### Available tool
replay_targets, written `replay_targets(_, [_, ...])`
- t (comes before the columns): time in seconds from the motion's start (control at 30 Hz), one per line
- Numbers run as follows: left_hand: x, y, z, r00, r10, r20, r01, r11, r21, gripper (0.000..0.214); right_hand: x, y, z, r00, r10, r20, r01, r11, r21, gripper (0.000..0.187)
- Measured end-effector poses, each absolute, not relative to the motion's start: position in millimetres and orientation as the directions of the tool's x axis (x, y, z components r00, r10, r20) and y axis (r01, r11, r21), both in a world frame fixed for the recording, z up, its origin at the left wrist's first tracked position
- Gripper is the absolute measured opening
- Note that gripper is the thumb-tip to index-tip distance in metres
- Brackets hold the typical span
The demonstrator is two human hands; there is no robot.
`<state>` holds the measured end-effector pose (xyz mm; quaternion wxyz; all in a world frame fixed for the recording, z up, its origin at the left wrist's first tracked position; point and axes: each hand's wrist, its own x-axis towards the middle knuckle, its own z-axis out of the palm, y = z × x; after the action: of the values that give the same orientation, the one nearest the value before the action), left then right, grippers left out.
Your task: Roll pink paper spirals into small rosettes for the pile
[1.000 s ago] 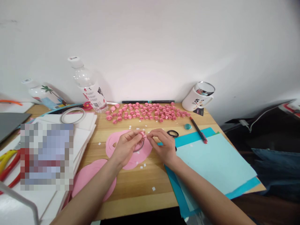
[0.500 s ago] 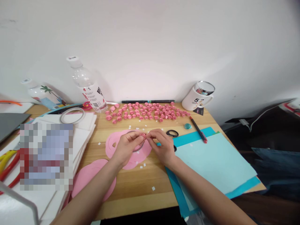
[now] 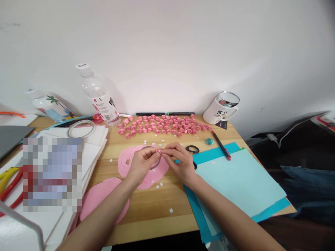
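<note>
Wooden table [image 3: 149,212], white wall [image 3: 167,59] behind, and between the side edges a pink paper roll [image 3: 158,152] is pinched in the fingers of the left hand [image 3: 141,163], those of the right hand [image 3: 181,161] just brought in, closed on it too, so apparently it's being worked two-handed now.

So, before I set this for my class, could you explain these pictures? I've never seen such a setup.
There is no machine: these are a person's two bare hands, filmed by one camera worn on the head, looking forward and down. The left hand pinches a small pink rolled-paper piece, and the right hand meets it with its fingertips. On the brown wooden table beneath lie flat, rounded pink paper sheets, with many small pink paper coils beyond. A pale blue paper sheet lies to the right, and a white mug stands further back.
</note>
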<state>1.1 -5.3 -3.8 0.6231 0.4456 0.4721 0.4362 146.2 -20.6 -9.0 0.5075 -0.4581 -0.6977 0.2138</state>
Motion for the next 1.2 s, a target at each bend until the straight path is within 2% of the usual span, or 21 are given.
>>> replay_targets(0.37, [4.8, -8.6, 4.0, 0.134, 0.949, -0.284, -0.137, 0.302, 0.943, 0.023, 145.5, -18.0, -15.8, -0.033, 0.963, 0.267, 0.215, 0.268, -0.939, 0.011])
replay_targets(0.47, [5.4, -9.5, 5.2, 0.115, 0.951, -0.289, -0.144, 0.303, 0.942, 0.026, 145.1, -17.7, -16.6, -0.035, 0.968, 0.247, 0.191, 0.249, -0.949, 0.011])
replay_targets(0.6, [4.9, -9.5, 6.9, 0.091, 0.966, -0.242, -0.110, 0.251, 0.962, 0.025, 144.0, -19.3, -14.6, -0.054, 0.958, 0.282, 0.228, 0.287, -0.931, 0.011])
replay_targets(0.8, [4.3, -9.4, 8.0, 0.056, 0.977, -0.208, -0.069, 0.211, 0.975, 0.029, 142.8, -21.6, -11.2, -0.052, 0.970, 0.236, 0.210, 0.242, -0.947, 0.014])
replay_targets(1.0, [4.6, -10.3, 5.3, 0.036, 0.997, -0.073, 0.062, 0.071, 0.996, 0.019, 143.7, -20.5, -15.3, -0.038, 0.974, 0.225, 0.198, 0.228, -0.953, 0.014])
replay_targets(1.2, [4.8, -10.6, 7.2, 0.009, 1.000, 0.019, 0.103, -0.020, 0.995, 0.015, 142.3, -20.9, -17.2, -0.041, 0.977, 0.209, 0.174, 0.213, -0.961, 0.014])
